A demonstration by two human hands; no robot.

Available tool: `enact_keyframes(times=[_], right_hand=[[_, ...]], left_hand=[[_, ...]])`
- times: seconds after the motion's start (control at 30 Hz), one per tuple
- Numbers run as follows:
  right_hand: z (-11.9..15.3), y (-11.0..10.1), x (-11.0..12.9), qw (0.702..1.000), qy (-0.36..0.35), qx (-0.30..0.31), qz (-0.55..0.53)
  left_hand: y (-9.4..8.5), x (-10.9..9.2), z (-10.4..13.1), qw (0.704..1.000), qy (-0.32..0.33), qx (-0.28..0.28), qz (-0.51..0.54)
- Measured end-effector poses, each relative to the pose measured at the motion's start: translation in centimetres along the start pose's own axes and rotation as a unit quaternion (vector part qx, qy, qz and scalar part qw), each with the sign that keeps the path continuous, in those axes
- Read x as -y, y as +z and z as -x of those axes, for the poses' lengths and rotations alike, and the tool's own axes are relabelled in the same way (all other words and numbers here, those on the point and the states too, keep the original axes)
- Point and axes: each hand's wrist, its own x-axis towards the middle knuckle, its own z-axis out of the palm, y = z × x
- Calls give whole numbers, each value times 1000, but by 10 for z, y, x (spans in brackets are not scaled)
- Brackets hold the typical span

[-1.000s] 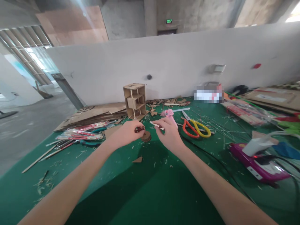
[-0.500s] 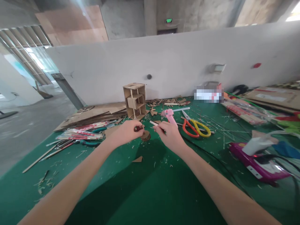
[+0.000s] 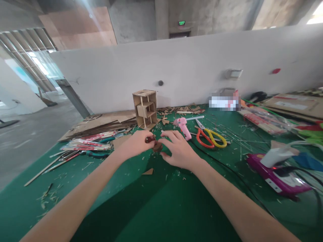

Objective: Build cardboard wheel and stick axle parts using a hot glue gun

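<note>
My left hand (image 3: 137, 143) is closed, thumb and finger pinching a small dark brown piece (image 3: 149, 138) whose shape is partly hidden. Just below its fingertips is a small round cardboard disc (image 3: 157, 148), low over the green table. My right hand (image 3: 180, 149) has its fingers spread on the disc's right side; its index fingertip is close to the disc, and whether they touch I cannot tell. Behind both hands stands an upright cardboard shelf (image 3: 145, 109) with thin stick posts. A pink glue gun (image 3: 184, 127) lies beyond my right hand.
Orange-and-yellow-handled scissors (image 3: 212, 137) lie right of the glue gun. A purple power strip (image 3: 277, 178) with cables sits farther right. Bundled sticks (image 3: 85, 143) and flat cardboard (image 3: 106, 122) lie at left. Cardboard scraps (image 3: 186, 109) line the white wall (image 3: 181, 67).
My right hand has gone from a pinch on a small pale stick to spread fingers, and has moved left toward the disc. My left hand stays nearly in place.
</note>
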Motion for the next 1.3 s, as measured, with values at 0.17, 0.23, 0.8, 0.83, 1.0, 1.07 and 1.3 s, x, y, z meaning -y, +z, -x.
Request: enact_keyframes(times=[0.17,0.23,0.8,0.83,1.0,1.07,1.3], right_hand=[[-3,0,2,999,-42,13,-5],[-4,-1,3,999,-47,21,-7],[-6,-4,5,999,-35,27,-29],[-6,-4,6,999,-35,27,-29],[-7,-3,7,998,-41,27,-27],[-7,-3,7,998,-40,26,-28],[-7,-4,9,999,-42,21,-22]], left_hand=[[2,-1,-1,1000,5,-8,-3],[2,0,-1,1000,2,-13,-8],[-7,-5,4,994,59,26,-83],[-7,-5,4,994,60,24,-88],[-7,-8,5,992,64,26,-108],[-7,-9,6,992,63,26,-110],[-6,-11,7,992,54,35,-112]])
